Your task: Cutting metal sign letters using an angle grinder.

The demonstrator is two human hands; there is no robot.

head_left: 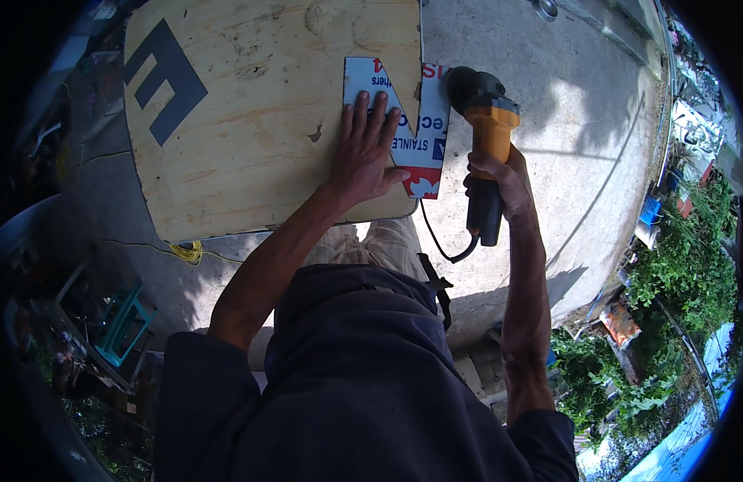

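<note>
My left hand (pixel 365 149) lies palm down, fingers apart, on a printed white, red and blue sheet (pixel 425 184) with a narrow angled gap. The sheet sits on the right side of a plywood board (pixel 259 120), overhanging its edge. My right hand (pixel 504 185) grips an orange and black angle grinder (pixel 492 128) by its body, upright in the picture, with the disc (pixel 460 84) at the sheet's right edge. I cannot tell whether the disc touches it. A black cord runs from the grinder's lower end toward the board.
A dark angular letter-like shape (pixel 177 99) lies on the board's left. Coiled yellow cable (pixel 188 251) is below the board, a teal plastic stool (pixel 118 321) at lower left. Pale concrete (pixel 580 201) surrounds the board, with plants (pixel 685 257) and clutter along the right.
</note>
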